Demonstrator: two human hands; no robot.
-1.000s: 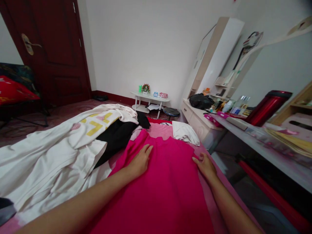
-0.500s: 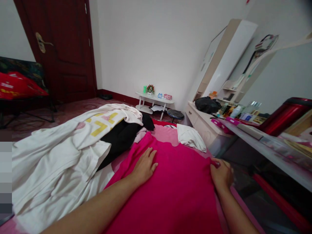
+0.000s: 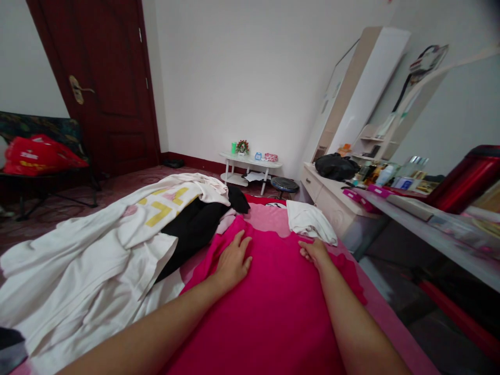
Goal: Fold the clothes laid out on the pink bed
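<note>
A bright pink shirt [image 3: 269,307] lies spread on the bed in front of me, its neckline at the far end. My left hand [image 3: 234,263] rests on its upper left part, fingers stretched out and apart. At the upper right of the shirt, near the neckline, my right hand [image 3: 315,252] has its fingers curled in on the cloth. A sleeve lies to the right of that forearm. Left of the shirt is a heap of white clothes [image 3: 94,260] with a yellow print, and a black garment [image 3: 191,224] sticks out from under it.
A folded white cloth [image 3: 310,221] lies past the shirt on the pink bed cover [image 3: 269,216]. Along the right stand a dresser [image 3: 332,192] with a black bag [image 3: 336,166] and a glass-topped table [image 3: 425,224]. Beyond the bed are a low white table [image 3: 250,159] and a round stool [image 3: 284,185].
My right hand has moved from the shirt's right edge up and left to near its neckline. The right sleeve now shows, lying out to the side. My left hand stays nearly in place.
</note>
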